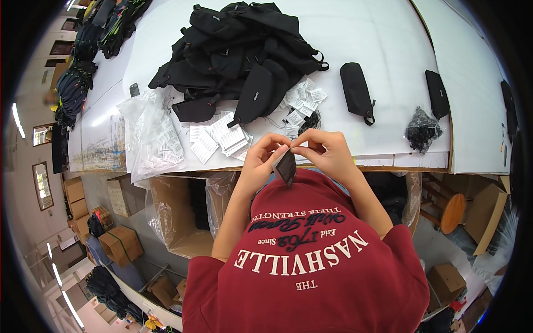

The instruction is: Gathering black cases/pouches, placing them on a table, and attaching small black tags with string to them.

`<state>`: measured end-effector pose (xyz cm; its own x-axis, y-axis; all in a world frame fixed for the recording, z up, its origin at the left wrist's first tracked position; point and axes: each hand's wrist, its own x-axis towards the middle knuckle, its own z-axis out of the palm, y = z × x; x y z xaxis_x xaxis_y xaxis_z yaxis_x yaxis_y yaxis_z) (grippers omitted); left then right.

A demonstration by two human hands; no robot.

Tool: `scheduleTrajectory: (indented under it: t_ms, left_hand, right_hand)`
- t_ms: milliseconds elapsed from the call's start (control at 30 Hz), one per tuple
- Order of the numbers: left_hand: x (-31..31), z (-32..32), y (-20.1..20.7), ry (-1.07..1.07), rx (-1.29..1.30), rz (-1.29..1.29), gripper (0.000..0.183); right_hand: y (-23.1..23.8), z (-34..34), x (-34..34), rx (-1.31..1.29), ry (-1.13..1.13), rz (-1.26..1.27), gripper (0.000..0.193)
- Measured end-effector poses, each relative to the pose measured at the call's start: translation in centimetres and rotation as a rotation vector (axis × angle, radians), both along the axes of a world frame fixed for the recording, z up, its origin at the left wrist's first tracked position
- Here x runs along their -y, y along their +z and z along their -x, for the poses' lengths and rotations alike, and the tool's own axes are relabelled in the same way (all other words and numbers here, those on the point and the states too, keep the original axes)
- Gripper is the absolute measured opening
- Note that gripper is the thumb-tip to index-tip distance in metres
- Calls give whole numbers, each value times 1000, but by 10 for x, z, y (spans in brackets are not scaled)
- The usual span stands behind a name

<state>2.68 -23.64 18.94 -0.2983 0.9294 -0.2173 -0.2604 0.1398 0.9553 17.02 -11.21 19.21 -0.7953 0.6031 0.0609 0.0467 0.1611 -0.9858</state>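
Both hands are on one dark tag, hanging in front of the shirt, just off the worktop edge. Left fingers nearly closed, pinching its upper end; right fingers closed at the top corner. Can't tell if there's a string in that pinch. Two-handed tip grip probably because the work is small and fiddly; held close, likely for a better look.

Loose papers and small white labels sit just beyond the fingers, presumably for short reach. Black pouch pile is farther off, ahead-left; a lone pouch lies ahead-right, apart from it. Clear bag of papers left of the fingers, bag of black bits well right.

Worktop is white, scuffed far left. Below it: plastic-lined carton left, wooden stool right. Workshop-type room, more boxes far left.
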Motion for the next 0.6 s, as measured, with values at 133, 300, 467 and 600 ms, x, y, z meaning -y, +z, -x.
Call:
scheduleTrajectory:
  t_ms: [133,300,467,600]
  left_hand:
    - [-1,2,-2,12,-153,-22,12]
    - [-7,1,-7,-3,-110,-32,12]
    - [-11,-6,-6,5,35,-6,15]
    - [-9,-3,-11,-67,74,-25,13]
  right_hand:
    - [-2,3,-4,31,76,21,6]
    - [-16,7,3,-114,76,435,11]
    - [-16,5,2,-100,0,110,12]
    - [-22,6,3,-110,-5,56,13]
